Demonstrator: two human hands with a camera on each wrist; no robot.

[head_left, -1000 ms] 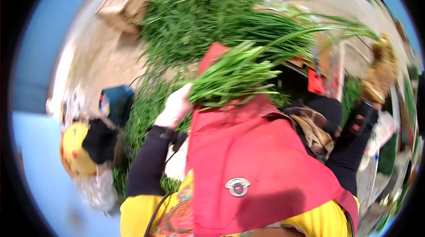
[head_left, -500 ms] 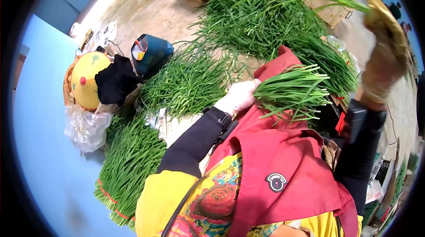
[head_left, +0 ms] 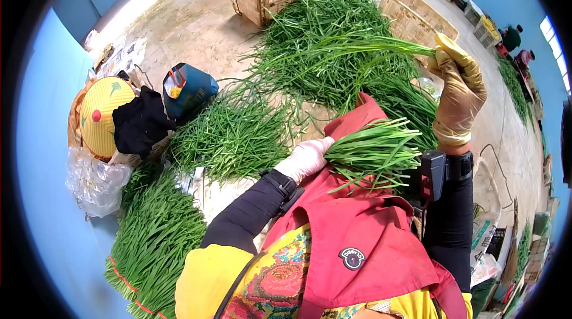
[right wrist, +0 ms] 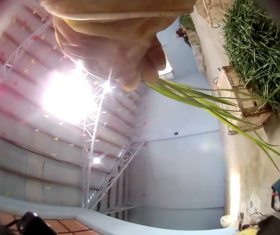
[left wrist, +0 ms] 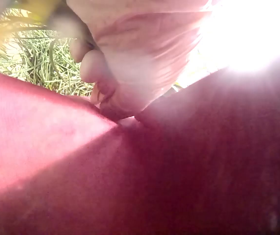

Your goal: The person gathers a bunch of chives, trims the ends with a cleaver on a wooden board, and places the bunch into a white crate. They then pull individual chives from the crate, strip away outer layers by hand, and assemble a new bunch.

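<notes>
The left hand point(head_left: 305, 158), in a pale glove, grips a bunch point(head_left: 372, 152) of green stalks by its cut end, fingers curled round it, the bunch resting across the red apron point(head_left: 351, 223) on the lap. The right hand point(head_left: 457, 95), in a tan glove, is raised clear of the lap and pinches a few long stalks point(head_left: 357, 45) by one end; they trail out over the heap point(head_left: 333, 33) on the floor. In the left wrist view glare hides most of the grip (only curled fingers show).

Judgement: the step in hand is gathering stalks into the bunch. The next move calls for laying the raised stalks alongside the bunch, ends level, without loosening the left grip.

Tied bundles point(head_left: 155, 241) lie at the left.
</notes>
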